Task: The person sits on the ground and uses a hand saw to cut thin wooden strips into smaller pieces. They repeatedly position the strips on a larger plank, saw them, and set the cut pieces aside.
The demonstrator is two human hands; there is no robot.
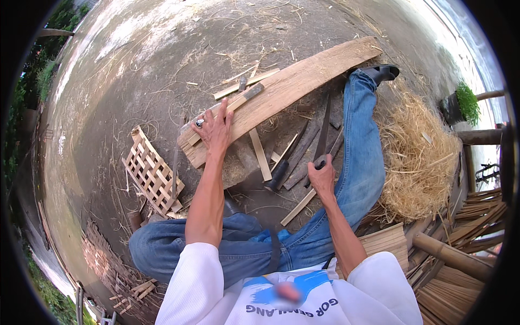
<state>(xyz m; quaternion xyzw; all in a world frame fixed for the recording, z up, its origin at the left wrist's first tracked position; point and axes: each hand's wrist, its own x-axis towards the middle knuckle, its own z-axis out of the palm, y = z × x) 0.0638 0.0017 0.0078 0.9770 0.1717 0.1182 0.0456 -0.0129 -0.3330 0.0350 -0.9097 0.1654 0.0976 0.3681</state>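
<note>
A long, rough wooden plank (303,89) lies slantwise in front of me, rising toward the far right. My left hand (214,130) grips a narrow strip of wood or bamboo (244,98) and presses it onto the plank's left end. A ring shows on one finger. My right hand (322,176) is closed around the dark handle of a handsaw (326,130), low beside my right leg. The saw's long, dark blade points away from me, apart from the strip. Left of the hand, a black-handled tool (279,174) lies among dark wood pieces.
A woven slat panel (154,170) leans at left. Loose strips (260,154) lie between my legs. A heap of pale shavings (417,157) sits beyond my right leg (360,146). Bamboo poles (452,254) and bundled slats are at lower right; a potted plant (467,103) stands far right.
</note>
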